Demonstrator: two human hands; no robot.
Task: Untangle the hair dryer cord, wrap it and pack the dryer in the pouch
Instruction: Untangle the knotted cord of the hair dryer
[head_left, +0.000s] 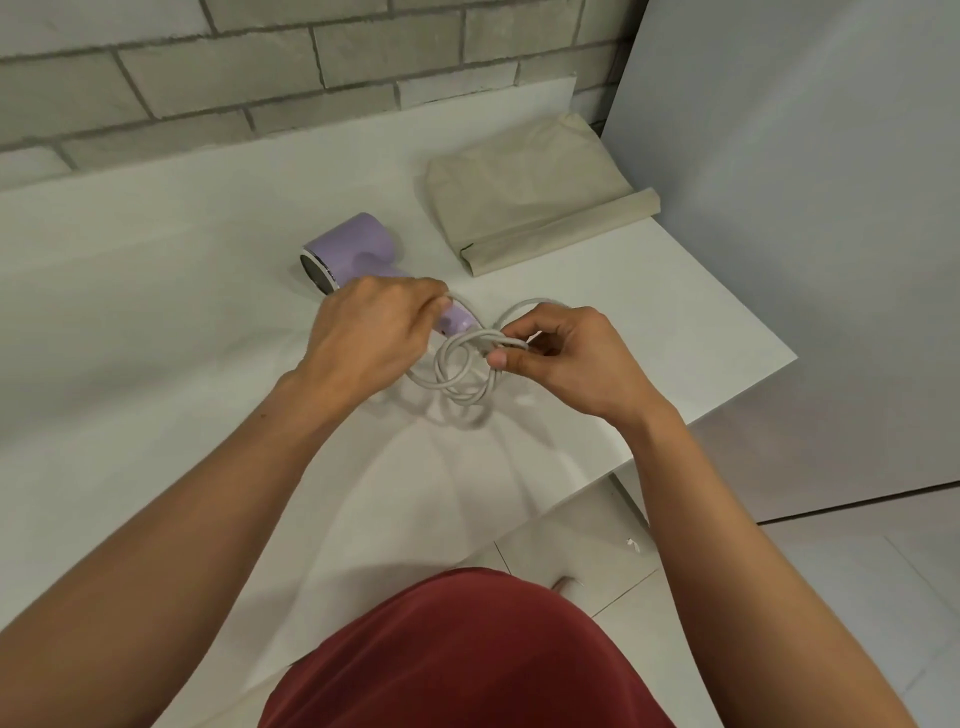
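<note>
A lilac hair dryer (353, 249) lies on its side on the white table (156, 291), its handle pointing toward me. Its pale grey cord (460, 376) is looped in a tangle just in front of the handle. My left hand (369, 332) covers the end of the handle and pinches a strand of cord there. My right hand (566, 358) pinches a bundle of loops between thumb and fingers. A beige fabric pouch (530, 192) lies flat behind my right hand, apart from the dryer.
A grey brick wall (260, 67) runs along the table's far edge. A white panel (805, 234) stands to the right. The table's right edge drops to a tiled floor (857, 597).
</note>
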